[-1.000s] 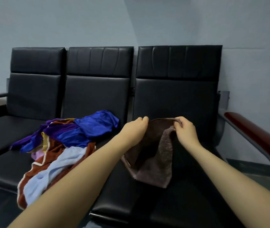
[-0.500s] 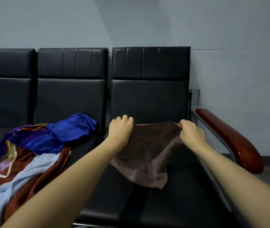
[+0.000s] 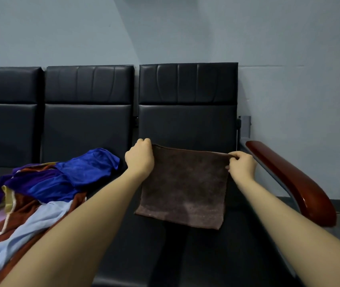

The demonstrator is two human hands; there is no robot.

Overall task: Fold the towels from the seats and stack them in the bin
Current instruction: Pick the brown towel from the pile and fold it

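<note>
Head view: the left hand [image 3: 139, 157] has its grip closed on the upper left corner of a brown towel [image 3: 183, 187], fingers curled over the edge. The right hand [image 3: 242, 165] pinches the upper right corner. Between the two grips the top edge runs taut, and the towel hangs spread flat below them, its lower edge lying on the black seat [image 3: 185, 255]. Left of the left grip, a pile of towels [image 3: 40, 189] in blue, purple, rust and pale blue lies on the neighbouring seat. Right of the right grip stands a reddish-brown armrest [image 3: 293, 181].
</note>
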